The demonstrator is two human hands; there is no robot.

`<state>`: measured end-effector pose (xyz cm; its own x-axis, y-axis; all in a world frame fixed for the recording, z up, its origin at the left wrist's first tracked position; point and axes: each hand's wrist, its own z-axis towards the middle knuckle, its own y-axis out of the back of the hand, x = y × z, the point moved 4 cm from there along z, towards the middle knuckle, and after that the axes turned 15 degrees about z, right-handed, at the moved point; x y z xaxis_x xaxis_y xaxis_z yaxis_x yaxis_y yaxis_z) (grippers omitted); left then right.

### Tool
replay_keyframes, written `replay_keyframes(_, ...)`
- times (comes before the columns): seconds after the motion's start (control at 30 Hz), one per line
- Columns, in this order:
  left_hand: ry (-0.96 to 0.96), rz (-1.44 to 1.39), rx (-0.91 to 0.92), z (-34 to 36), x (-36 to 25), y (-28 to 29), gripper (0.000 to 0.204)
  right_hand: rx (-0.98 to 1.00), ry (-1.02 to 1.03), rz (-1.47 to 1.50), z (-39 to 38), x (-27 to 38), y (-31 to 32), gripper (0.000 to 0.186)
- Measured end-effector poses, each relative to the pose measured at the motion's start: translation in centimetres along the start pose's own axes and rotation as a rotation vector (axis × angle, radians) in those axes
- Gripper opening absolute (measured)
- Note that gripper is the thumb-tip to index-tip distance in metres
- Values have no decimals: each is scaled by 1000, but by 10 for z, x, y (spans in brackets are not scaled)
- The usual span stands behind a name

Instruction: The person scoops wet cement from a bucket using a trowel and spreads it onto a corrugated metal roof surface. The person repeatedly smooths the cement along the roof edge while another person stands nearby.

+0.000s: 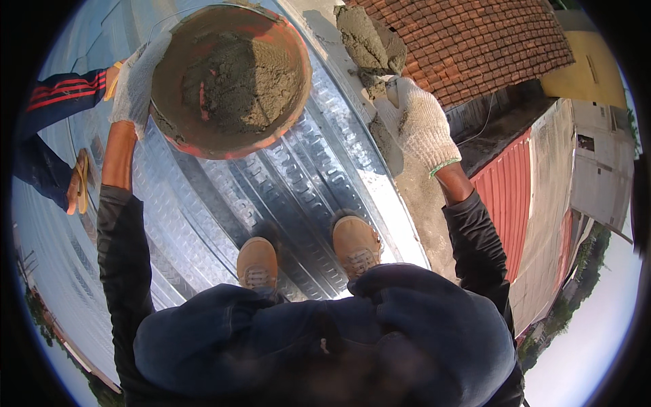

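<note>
My gloved left hand (137, 85) grips the left rim of a round reddish bucket (293, 74), which has wet grey mortar (237, 78) inside and a thin wire handle. My gloved right hand (417, 122) is closed on a trowel, mostly hidden by the hand and mortar, above the cement ledge (424, 217). A thick lump of mortar (369, 44) sits at the trowel's end, over the ledge beside the bucket, with more smeared below it along the metal sheet's edge.
Ribbed metal roofing (190, 217) lies under my shoes (354, 244). Another person's legs (41, 156) in dark striped trousers and sandals are close on the left. Beyond the ledge at right are a tiled roof (475, 47), red corrugated sheeting (502, 203) and buildings below.
</note>
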<state>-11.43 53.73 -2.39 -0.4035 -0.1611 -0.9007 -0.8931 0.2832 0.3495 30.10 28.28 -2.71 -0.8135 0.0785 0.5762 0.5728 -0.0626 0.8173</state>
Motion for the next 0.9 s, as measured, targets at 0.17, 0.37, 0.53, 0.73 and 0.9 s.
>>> replay_keyframes(0.17, -125, 116, -77, 3, 13, 20, 33, -121, -75, 18, 25, -32, -14, 38)
replay_keyframes(0.37, -138, 27, 10, 7, -1, 6, 37, 93, -139, 205, 59, -84, -10, 39)
replay_keyframes(0.53, -223, -23, 103, 21, 11, 7, 37, 217, -128, 76, 63, -117, -44, 39)
replay_keyframes(0.73, -139, 60, 10, 29, 26, 25, 40, 265, -22, -61, 61, -95, -43, 43)
replay_keyframes(0.9, -108, 58, 2, 17, 15, 23, 41, 281, -22, -111, 44, -97, -46, 45)
